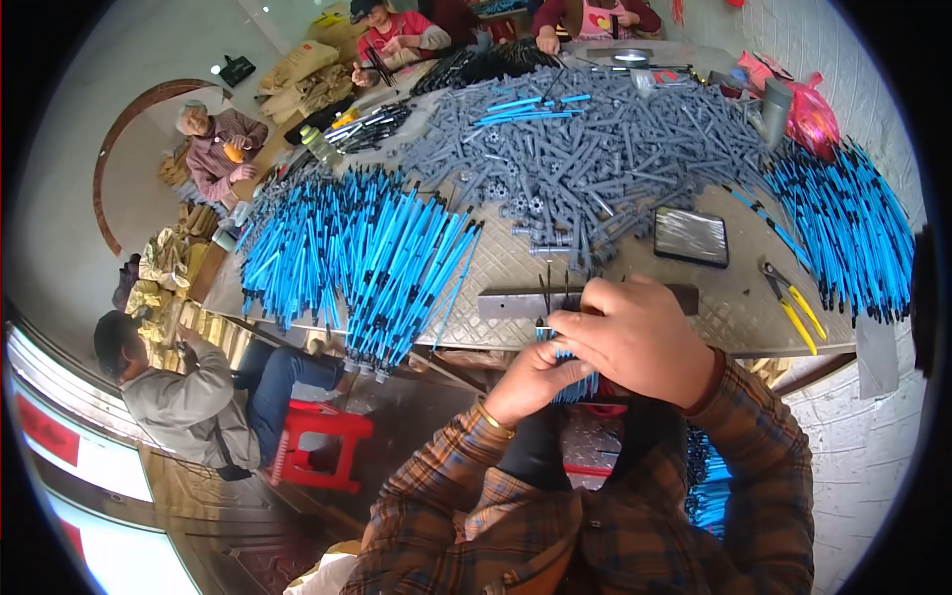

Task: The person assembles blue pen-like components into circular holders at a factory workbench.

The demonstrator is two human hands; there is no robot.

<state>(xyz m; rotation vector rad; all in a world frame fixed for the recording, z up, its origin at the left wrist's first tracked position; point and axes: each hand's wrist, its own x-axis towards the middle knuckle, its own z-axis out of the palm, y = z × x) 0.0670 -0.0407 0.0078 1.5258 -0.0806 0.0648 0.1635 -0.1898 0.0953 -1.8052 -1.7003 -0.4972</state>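
Observation:
Just over the table's near edge my two hands meet. My left hand (535,385) is closed, its thumb and fingers pinching thin blue rods with dark tips that point up past a dark metal bar (511,303). Over it lies my right hand (640,342), fingers bent and closed against the left fingers; what they grip is hidden. Below the hands hang more blue rods (575,389), partly covered by my fingers. A black-framed rectangular tray (691,237) lies beyond my right hand. Yellow-handled pliers (793,305) rest to its right.
A large heap of grey plastic parts (605,149) covers the middle of the table. Blue rods (382,258) are piled left, and another blue pile (843,233) stands right. A seated person (188,397) is beside a red stool (322,441); others work at the far side.

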